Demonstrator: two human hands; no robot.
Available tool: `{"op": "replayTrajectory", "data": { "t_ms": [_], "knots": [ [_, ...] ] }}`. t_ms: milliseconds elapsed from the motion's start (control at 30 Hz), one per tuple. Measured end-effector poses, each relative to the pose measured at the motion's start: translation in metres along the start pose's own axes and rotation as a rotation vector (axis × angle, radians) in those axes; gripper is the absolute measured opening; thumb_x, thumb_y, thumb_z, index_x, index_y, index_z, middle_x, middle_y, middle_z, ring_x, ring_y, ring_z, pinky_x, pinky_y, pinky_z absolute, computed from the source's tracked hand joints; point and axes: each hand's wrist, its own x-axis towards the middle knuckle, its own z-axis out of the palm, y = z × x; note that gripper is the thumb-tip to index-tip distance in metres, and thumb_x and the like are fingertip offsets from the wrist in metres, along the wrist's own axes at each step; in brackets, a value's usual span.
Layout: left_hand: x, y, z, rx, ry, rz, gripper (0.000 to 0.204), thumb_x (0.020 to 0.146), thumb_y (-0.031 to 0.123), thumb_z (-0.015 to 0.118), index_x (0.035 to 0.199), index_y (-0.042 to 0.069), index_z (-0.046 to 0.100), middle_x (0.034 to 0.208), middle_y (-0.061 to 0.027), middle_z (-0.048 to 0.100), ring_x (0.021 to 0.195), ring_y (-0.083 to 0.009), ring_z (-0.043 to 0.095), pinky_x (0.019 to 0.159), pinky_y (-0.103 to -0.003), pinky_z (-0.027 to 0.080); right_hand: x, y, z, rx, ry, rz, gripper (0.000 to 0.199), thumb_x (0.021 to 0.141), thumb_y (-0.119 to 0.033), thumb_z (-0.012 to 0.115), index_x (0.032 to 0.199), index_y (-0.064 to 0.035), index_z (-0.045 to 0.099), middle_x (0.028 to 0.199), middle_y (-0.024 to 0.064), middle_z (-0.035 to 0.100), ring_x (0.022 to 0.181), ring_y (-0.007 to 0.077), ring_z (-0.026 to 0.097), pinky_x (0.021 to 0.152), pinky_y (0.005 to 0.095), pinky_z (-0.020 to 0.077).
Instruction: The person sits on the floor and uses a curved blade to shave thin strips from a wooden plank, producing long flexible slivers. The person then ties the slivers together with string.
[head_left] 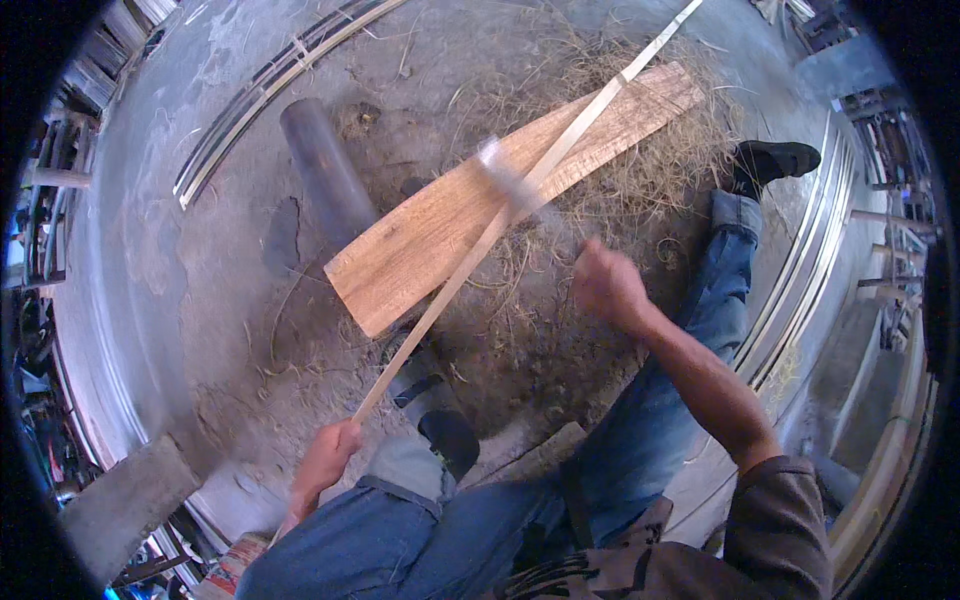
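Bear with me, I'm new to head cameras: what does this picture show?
No machine here: these are a person's two bare hands, seen by a fisheye camera worn on the head and looking down, so straight edges bend. The left hand holds a long, pale strip that crosses a wooden board. The right hand is too blurred to tell what, if anything, it holds. A blurred, shiny thing shows where the strip crosses the board. Fibrous shavings lie on the floor.

Worn on the head, the camera looks steeply down and forward over the jeans (640, 420) to the floor (235, 330). The left hand (328, 452) and right hand (608, 285) sit fairly near it, inside a wide fisheye circle that bends straight edges toward its rim.
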Motion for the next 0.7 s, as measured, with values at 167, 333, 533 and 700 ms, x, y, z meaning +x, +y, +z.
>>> {"op": "replayTrajectory", "data": {
  "t_ms": [167,333,533,700],
  "knots": [
    [-0.022,-0.01,-0.013,-0.098,-0.108,-0.031,0.046,0.095,0.04,0.036,0.072,0.003,0.05,0.059,-0.001,0.047,0.055,-0.0141,0.045,0.051,-0.03,0.037,0.025,0.034,-0.014,-0.278,-0.143,-0.07,0.01,0.072,-0.016,0.056,0.069,-0.0061,0.058,0.068,0.0112,0.056,0.063,0.0263,0.058,0.052,0.0371,0.0508],
    [-0.029,-0.058,-0.045,-0.411,-0.464,-0.179,0.042,0.097,0.038,0.035,0.082,0.003,0.054,0.067,-0.0009,0.051,0.058,-0.0132,0.049,0.056,-0.029,0.042,0.059,0.142,-0.062,-0.138,0.365,0.507,0.008,0.078,-0.015,0.055,0.077,-0.0073,0.057,0.062,0.0077,0.057,0.056,0.0259,0.056,0.056,0.0366,0.0497],
    [0.051,0.019,-0.025,-0.304,-0.327,0.202,0.032,0.097,0.031,0.038,0.096,0.002,0.053,0.076,-0.0059,0.057,0.066,-0.0143,0.056,0.063,-0.03,0.048,0.009,0.056,0.058,-0.53,0.098,-0.245,0.008,0.08,-0.015,0.056,0.074,-0.0099,0.054,0.062,0.0014,0.051,0.053,0.0201,0.049,0.051,0.032,0.044],
    [0.073,0.046,-0.006,-0.261,-0.197,0.043,0.034,0.096,0.032,0.039,0.086,0.003,0.054,0.063,-0.0003,0.05,0.055,-0.0087,0.046,0.051,-0.025,0.039,-0.036,-0.096,0.02,0.274,-0.274,-0.021,0.014,0.082,-0.017,0.051,0.088,-0.0039,0.048,0.076,0.0169,0.06,0.072,0.0341,0.063,0.057,0.0451,0.0507]
  ]
}}
